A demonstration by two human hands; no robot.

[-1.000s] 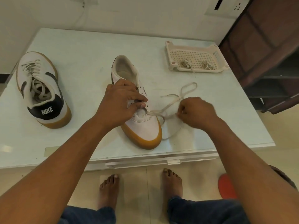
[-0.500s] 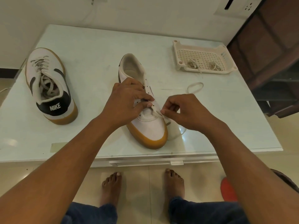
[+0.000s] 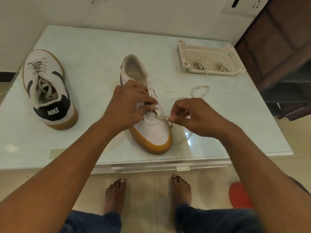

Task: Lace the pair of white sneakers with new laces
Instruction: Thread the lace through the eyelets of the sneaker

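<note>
One hard pull could slip the lace (image 3: 162, 117) from the sneaker's (image 3: 154, 132) eyelet; right fingers (image 3: 173, 118) pinch it, left fingers (image 3: 151, 108) pinch the eyelet flap.

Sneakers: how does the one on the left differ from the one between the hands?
The left sneaker is laced up; the middle sneaker has a lace only at its lowest eyelets. The left sneaker's heel faces the person, the middle sneaker's toe does. The left sneaker is untouched; the left hand holds the middle sneaker, the right hand pinches its lace. Both are white with tan soles.
</note>
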